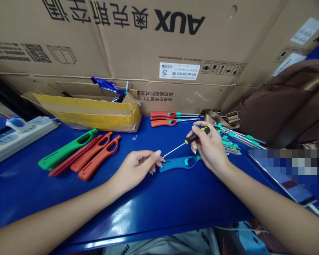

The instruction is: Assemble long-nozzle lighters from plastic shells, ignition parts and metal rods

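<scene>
While pinched in R hand [211,148] fingers: black/yellow screwdriver [187,141]; L hand [138,166] fingertips on blue lighter shell [179,163].

Blue bench [154,205] — lighter shells [79,156], screwdrivers [172,118], carton [93,111]

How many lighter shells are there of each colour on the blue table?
Green shell: 1
Orange shells: 2, maybe more; a reddish strip lies between them and the green
Blue shell, between the left hand and the right hand holding the screwdriver: 1
Total: 4
</scene>
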### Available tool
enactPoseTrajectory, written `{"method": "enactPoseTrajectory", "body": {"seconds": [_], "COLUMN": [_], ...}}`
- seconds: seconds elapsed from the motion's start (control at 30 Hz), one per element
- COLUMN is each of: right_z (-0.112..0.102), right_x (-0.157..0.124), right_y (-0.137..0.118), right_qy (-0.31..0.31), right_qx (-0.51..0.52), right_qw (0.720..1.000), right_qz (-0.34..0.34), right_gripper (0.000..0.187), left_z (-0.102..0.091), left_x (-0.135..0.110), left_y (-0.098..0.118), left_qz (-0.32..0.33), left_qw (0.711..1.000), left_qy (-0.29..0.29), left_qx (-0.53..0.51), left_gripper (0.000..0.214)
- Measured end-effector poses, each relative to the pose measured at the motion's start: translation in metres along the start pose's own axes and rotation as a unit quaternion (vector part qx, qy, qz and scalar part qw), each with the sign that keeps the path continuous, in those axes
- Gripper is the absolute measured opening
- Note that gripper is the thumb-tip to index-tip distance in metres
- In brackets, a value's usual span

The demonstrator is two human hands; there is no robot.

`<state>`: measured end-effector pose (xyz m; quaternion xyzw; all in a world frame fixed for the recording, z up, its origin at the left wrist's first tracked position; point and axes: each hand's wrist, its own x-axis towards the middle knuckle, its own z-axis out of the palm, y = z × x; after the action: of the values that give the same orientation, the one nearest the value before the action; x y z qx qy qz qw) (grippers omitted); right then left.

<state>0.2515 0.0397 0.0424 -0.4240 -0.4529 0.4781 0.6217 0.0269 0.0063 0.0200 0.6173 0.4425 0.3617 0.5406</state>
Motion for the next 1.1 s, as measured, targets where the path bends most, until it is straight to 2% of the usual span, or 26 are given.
{"method": "enactPoseTrajectory", "body": {"seconds": [0.07, 0.17, 0.33, 0.77, 1.0, 1.1], "right_z": [0.001, 0.003, 0.003, 0.002, 0.002, 0.001], "right_x": [-0.002, -0.005, -0.004, -0.006, -0.007, -0.007], "right_y": [0.000, 0.002, 0.004, -0.006, -0.007, -0.006], "right_qy": [-0.007, -0.018, -0.012, 0.004, 0.007, 0.003], "right_qx": [-0.001, -0.007, 0.001, 0.018, 0.020, 0.010], "right_qw": [1.000, 1.000, 1.000, 1.000, 0.999, 0.999], "right_qz": [-0.001, -0.004, -0.001, -0.021, -0.028, -0.052], "right_gripper": [0.040, 0.040, 0.037, 0.029, 0.029, 0.030], "left_z": [0.001, 0.002, 0.001, 0.002, 0.002, 0.002], "left_x": [0.000, -0.002, -0.003, -0.006, -0.005, -0.005], "left_y": [0.001, 0.004, 0.005, 0.003, 0.005, 0.005], "left_qz": [-0.050, -0.088, -0.064, -0.014, -0.009, -0.013], "left_qw": [0.996, 0.990, 0.994, 0.987, 0.990, 0.991], "left_qy": [-0.021, -0.044, -0.053, -0.056, -0.046, -0.041], "left_qx": [-0.064, -0.105, -0.075, -0.149, -0.132, -0.129], "left_gripper": [0.052, 0.048, 0.038, 0.021, 0.022, 0.024]}}
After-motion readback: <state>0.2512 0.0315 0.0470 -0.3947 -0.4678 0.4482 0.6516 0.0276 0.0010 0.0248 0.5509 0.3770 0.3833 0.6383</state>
